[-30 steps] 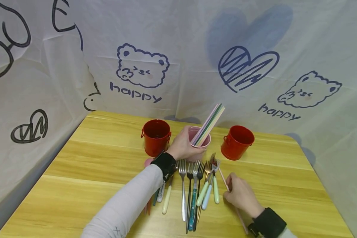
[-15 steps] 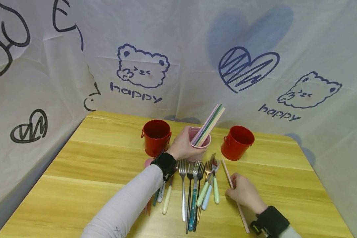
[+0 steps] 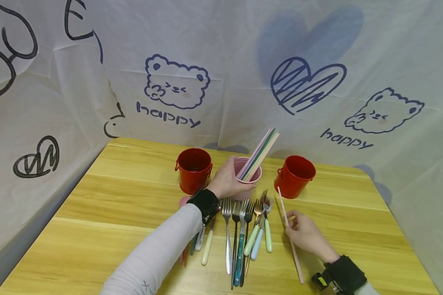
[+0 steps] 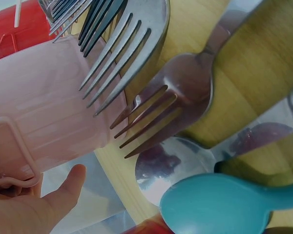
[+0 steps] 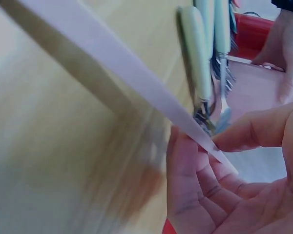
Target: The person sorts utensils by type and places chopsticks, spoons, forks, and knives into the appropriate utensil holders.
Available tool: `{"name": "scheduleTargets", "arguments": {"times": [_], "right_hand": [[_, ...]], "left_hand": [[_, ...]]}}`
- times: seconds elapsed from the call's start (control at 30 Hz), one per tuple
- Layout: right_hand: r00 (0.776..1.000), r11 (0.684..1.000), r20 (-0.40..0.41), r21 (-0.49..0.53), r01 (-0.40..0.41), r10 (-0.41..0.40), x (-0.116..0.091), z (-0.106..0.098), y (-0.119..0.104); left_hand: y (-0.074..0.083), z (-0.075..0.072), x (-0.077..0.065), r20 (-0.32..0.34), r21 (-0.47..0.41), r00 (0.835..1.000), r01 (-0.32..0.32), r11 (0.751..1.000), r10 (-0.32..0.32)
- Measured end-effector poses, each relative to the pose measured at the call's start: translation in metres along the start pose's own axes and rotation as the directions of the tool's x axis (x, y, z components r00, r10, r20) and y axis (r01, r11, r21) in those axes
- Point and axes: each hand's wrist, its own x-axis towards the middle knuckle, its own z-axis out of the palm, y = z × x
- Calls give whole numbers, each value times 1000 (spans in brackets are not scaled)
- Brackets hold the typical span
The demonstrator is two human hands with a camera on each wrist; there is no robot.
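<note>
In the head view my left hand (image 3: 227,180) grips the side of a pink bucket (image 4: 49,97), its thumb toward the front. Pink, green and pale yellow chopsticks (image 3: 260,153) lean to the right out of it. To the right of the forks, my right hand (image 3: 306,235) pinches a pale pink chopstick (image 3: 296,260) between thumb and fingers. That chopstick slants away from me, its thin end by the right red bucket (image 3: 294,182). The right wrist view shows the chopstick raised over the wood, with its shadow beneath.
Several forks (image 3: 227,241) lie in a row before the pink bucket. Spoons, among them a teal spoon (image 4: 215,202), lie left of the forks, partly hidden by my left arm. Another red bucket (image 3: 194,178) stands at the back left. A white cloth (image 3: 240,102) hangs behind the table.
My right hand has moved slightly right and away from me. The chopstick has slid off the forks, its tip now at the right red bucket's base. My left hand stays on the pink bucket.
</note>
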Motion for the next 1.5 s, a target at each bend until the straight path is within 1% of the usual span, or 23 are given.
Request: {"name": "scheduleTargets", "arguments": {"times": [0.37, 0.5, 0.67, 0.8, 0.9, 1.0, 1.17, 1.33, 1.4, 1.5], "right_hand": [[997, 993, 10, 95, 72, -73, 2, -11, -7], [995, 988, 8, 120, 95, -96, 5, -16, -10], [989, 982, -4, 125, 145, -145, 8, -19, -15], [985, 979, -23, 101, 174, -173, 13, -20, -22], [978, 976, -56, 78, 202, -198, 17, -19, -27], [963, 965, -98, 57, 257, -251, 21, -21, -34], [928, 938, -159, 34, 345, -336, 29, -24, -44], [902, 920, -217, 36, 391, -375, 37, -27, -54], [884, 907, -256, 54, 418, -392, 41, -28, -60], [837, 881, -340, 48, 471, -429, 47, -31, -68]], "left_hand": [[0, -1, -1, 7, -13, 1000, -12, 1000, 12], [0, -1, 0, 8, -15, 1000, 1, 1000, -1], [-1, 0, 0, 7, -12, 1000, 6, 1000, -6], [-1, 0, 0, 5, -10, 1000, 6, 1000, -6], [-1, 0, 0, 5, -10, 1000, 3, 1000, -3], [-1, 0, 0, 4, -10, 1000, 0, 1000, 0], [-3, 0, 1, 5, -13, 1000, -5, 1000, 5], [-2, 0, 1, 0, -10, 1000, -10, 1000, 10], [-2, 0, 0, 0, -9, 1000, -10, 1000, 11], [-2, 0, 0, 1, 2, 1000, -7, 1000, 7]]}}
